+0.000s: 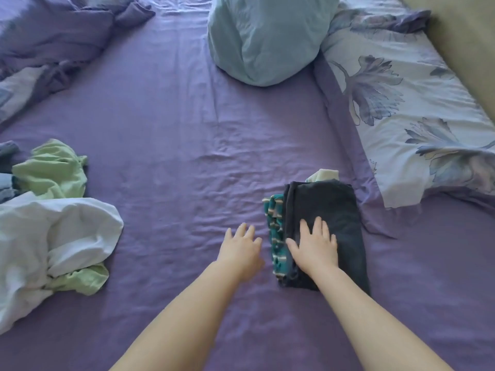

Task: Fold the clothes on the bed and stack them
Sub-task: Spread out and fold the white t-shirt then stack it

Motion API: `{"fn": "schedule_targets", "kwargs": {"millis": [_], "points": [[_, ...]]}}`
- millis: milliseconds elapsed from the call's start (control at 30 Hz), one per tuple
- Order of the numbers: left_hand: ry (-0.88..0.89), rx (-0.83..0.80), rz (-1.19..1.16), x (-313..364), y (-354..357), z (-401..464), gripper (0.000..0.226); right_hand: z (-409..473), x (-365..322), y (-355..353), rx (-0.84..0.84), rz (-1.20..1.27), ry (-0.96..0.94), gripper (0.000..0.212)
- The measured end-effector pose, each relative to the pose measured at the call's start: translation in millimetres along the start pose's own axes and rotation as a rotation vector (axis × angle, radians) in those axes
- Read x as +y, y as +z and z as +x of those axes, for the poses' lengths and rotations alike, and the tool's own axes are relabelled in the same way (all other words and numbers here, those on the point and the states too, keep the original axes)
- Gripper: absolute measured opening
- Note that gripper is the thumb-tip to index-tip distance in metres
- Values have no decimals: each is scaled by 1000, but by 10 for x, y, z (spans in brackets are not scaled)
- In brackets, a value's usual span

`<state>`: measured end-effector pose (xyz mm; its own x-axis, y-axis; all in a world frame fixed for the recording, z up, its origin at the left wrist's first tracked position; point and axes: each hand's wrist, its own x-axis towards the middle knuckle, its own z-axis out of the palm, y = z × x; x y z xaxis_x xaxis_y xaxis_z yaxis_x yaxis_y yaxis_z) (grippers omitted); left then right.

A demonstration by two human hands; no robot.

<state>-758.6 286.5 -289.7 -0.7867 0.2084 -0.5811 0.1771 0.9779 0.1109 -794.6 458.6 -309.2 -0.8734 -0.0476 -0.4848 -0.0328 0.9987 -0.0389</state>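
Purple sheet (174, 145) covers the bed, creased across the middle, with a teal pillow (263, 36) at the far end, a floral pillow (407, 108) along the right side and a rumpled duvet (53, 36) bunched in the far left corner.

On the right of the sheet sits a stack (318, 231) of folded clothes. A dark navy piece (332, 210) lies on top as a neat rectangle, a teal striped piece (276, 231) shows along its left edge underneath, and a sliver of pale cloth (322, 174) pokes out at the far end. That makes at least three garments folded and stacked, as far as can be told.

The right hand (313, 246) lies flat on the navy piece, fingers straight and spread, pressing it down and gripping nothing. The left hand (242, 250) hovers just beside the stack's left edge, above the sheet, fingers loosely extended and empty; whether it touches the sheet cannot be told.

Well apart on the left lies the unfolded pile: a white garment (53, 236) crumpled in a heap, a light green one (51, 170) beyond it, more green cloth (80, 281) peeking from under the white, and a bit of blue fabric (6, 180) at the frame edge, partly cut off.

By this view the job looks roughly half done: the stack is tidy and being smoothed, while several pieces on the left are not yet folded or added
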Motion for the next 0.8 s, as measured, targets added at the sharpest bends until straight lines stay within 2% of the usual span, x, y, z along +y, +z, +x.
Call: {"fn": "schedule_targets", "kwargs": {"millis": [100, 200, 467, 600, 700, 800], "points": [[-88, 1, 15, -519, 124, -453, 57, -267, -392, 36, -24, -7, 10, 70], [-147, 29, 28, -1050, 238, -928, 56, -512, -921, 102, -55, -14, -77, 68], [-398, 139, 0, -2479, 303, -2119, 57, -1071, -2879, 179, -21, 47, -486, 67], [-504, 118, 13, -3185, 367, -2663, 57, -1274, -3831, 186, 37, 63, -719, 65], [-517, 101, -60, -3547, 538, -2946, 66, -1388, -4380, 286, 10, 70, -812, 65], [-453, 61, -122, -3723, 810, -3114, 85, -1486, -4721, 477, -64, 66, -876, 70]]}}
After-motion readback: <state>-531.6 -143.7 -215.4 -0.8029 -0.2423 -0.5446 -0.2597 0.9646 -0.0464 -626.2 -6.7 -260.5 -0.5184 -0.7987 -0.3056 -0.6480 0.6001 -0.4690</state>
